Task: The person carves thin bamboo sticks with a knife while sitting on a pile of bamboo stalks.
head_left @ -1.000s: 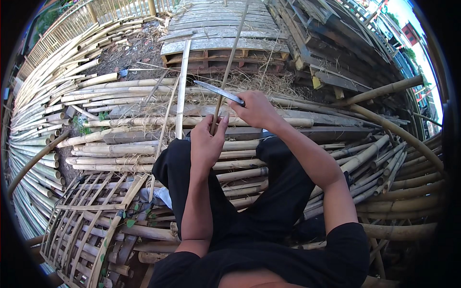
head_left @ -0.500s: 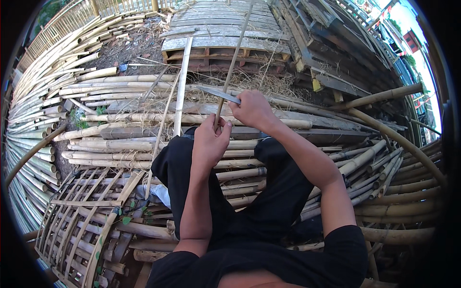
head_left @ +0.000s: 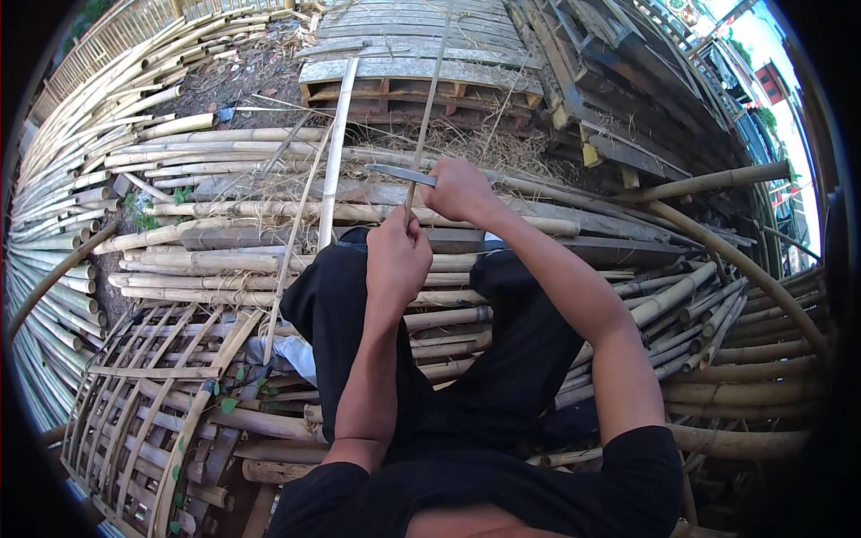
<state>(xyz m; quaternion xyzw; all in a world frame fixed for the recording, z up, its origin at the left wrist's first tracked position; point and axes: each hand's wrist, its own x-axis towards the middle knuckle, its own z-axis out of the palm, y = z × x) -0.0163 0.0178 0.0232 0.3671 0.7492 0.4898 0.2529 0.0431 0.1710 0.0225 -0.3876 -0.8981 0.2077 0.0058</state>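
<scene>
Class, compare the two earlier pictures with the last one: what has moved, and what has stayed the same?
The right hand has slid the grey metal knife blade a little toward the person along the thin upright bamboo strip. The left hand keeps its grip on the strip just below the blade. Nothing was let go. The pale bamboo poles and woven bamboo lattice panel lie unchanged.
</scene>
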